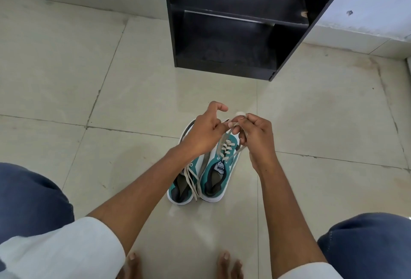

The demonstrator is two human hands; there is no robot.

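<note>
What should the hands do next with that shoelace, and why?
Probably pull the two ends apart to tighten them: the left hand and right hand each pinch the lace above the teal shoe, and its strands look slack.

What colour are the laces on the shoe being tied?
Off-white laces on a teal shoe; the head view shows them best.

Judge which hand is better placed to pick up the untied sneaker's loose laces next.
Left, probably. The left hand hangs over the untied sneaker, whose loose laces lie just by its wrist. The right hand sits beyond the other sneaker; both pinch that shoe's lace.
</note>
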